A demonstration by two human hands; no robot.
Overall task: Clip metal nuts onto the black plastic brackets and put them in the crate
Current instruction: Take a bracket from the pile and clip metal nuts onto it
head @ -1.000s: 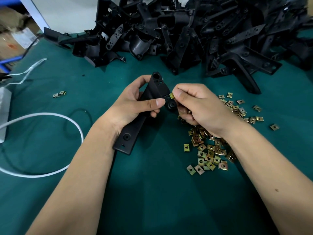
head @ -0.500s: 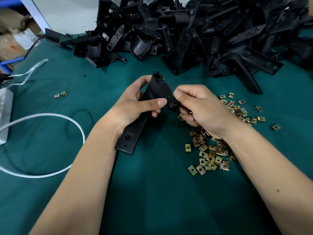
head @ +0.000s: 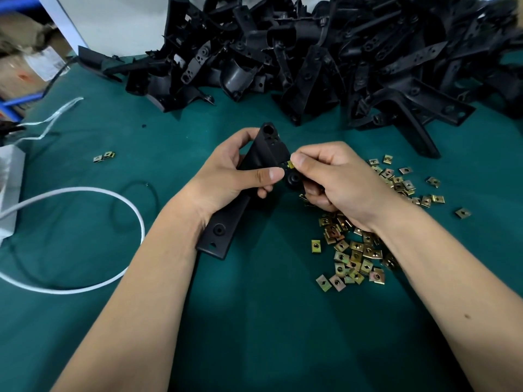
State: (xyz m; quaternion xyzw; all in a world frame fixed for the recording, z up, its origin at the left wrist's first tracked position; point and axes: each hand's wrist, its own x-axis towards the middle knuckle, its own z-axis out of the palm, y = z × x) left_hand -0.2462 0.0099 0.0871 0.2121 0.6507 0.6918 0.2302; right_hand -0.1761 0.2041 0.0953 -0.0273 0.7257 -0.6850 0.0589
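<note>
I see a worktop [head: 254,321] with a dark green cloth on it. At the far left edge there are cardboard boxes [head: 25,66] and a blue shelf rail [head: 19,100]. A pale wall [head: 119,21] stands behind the worktop.

At the back lies a big heap of black brackets [head: 353,58], all mixed up. One long bracket from the heap [head: 418,114] sticks out toward the front on the right side. A white cable [head: 121,199] makes a big loop on the left, and a thin black wire [head: 133,188] curls beside it. A white box [head: 10,193] sits at the left edge. Two small nuts [head: 104,157] lie alone on the left.

A pile of gold metal nuts [head: 356,258] is spread out on the right, partly hidden under my right wrist.

My left hand [head: 226,179] grips a black bracket [head: 254,176] around its middle and holds it tilted above the cloth. Its low end points toward me. My right hand [head: 336,179] pinches one nut [head: 290,164] between thumb and finger, right against the bracket's edge near the top. I cannot tell if the nut is fully pushed on.
</note>
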